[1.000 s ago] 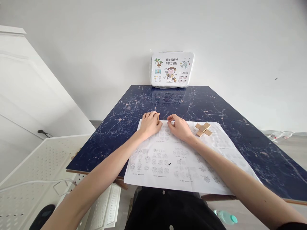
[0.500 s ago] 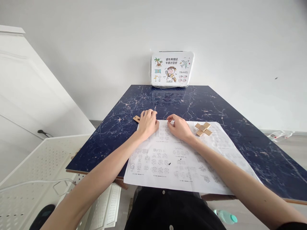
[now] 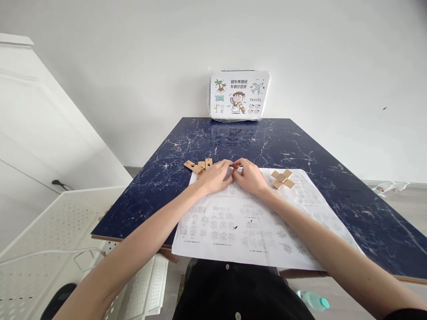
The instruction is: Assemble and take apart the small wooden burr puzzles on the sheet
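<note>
My left hand (image 3: pixel 217 177) and my right hand (image 3: pixel 249 177) meet at the fingertips over the top edge of a printed sheet (image 3: pixel 213 249). Both have curled, closed fingers, and whatever they may hold is hidden between them. Just left of my left hand lie several flat wooden puzzle pieces (image 3: pixel 208 162) with slots and dark marks, loosely overlapping. To the right of my right hand, a wooden cross of interlocked pieces (image 3: pixel 282 179) rests on the sheet, which carries rows of small line diagrams.
The dark blue marbled table (image 3: pixel 160 186) runs back to a white wall. A plastic-wrapped case (image 3: pixel 239 95) with cartoon prints leans there. A white perforated shelf (image 3: pixel 66 222) with a cable stands at the left. Below the table's front edge lies a bottle with a teal cap (image 3: pixel 323 303).
My left hand has moved right, off the wooden pieces, to my right hand's fingertips. More of those pieces now show. My right hand stays almost in place.
</note>
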`<state>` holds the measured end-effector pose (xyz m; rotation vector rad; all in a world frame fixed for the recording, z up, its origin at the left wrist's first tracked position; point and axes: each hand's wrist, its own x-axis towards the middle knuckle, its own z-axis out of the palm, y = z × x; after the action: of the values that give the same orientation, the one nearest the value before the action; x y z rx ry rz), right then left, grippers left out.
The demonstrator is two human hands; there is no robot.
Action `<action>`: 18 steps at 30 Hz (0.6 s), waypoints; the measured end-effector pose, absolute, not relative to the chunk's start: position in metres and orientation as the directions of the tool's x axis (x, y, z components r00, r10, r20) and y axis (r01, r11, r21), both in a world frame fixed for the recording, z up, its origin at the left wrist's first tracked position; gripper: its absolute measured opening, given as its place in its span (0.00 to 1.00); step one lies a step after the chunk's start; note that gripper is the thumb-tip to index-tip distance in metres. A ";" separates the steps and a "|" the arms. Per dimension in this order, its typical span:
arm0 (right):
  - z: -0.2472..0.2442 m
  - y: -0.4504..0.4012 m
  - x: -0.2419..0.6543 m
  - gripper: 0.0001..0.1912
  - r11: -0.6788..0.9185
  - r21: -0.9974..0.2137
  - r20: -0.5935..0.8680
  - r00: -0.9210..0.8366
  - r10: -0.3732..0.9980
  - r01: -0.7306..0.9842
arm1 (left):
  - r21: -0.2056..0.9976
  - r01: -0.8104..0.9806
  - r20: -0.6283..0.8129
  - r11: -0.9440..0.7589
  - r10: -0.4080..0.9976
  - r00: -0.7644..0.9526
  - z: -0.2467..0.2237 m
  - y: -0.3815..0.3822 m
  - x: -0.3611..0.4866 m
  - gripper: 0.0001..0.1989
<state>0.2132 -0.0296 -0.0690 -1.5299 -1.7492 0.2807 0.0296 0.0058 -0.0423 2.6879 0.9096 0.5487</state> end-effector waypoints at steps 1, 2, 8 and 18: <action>-0.069 -0.030 0.213 0.08 0.250 -0.619 0.404 0.028 0.915 0.744 | 0.350 0.533 0.263 -0.770 0.627 0.733 -0.042 0.006 0.030 0.16; -0.069 -0.030 0.213 0.08 0.249 -0.616 0.403 0.028 0.915 0.747 | 0.350 0.536 0.260 -0.768 0.630 0.732 -0.043 0.005 0.030 0.16; -0.069 -0.032 0.213 0.07 0.248 -0.611 0.394 0.017 0.919 0.752 | 0.330 0.555 0.249 -0.764 0.638 0.729 -0.044 0.003 0.032 0.14; -0.059 -0.035 0.211 0.08 0.151 -0.726 0.290 0.100 0.952 0.670 | 0.274 0.620 0.226 -0.736 0.675 0.702 -0.045 -0.002 0.033 0.16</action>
<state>0.2110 -0.0346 -0.0587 -1.5884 -1.6397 0.4497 0.0326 -0.0016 -0.0446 2.7318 1.0490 0.4677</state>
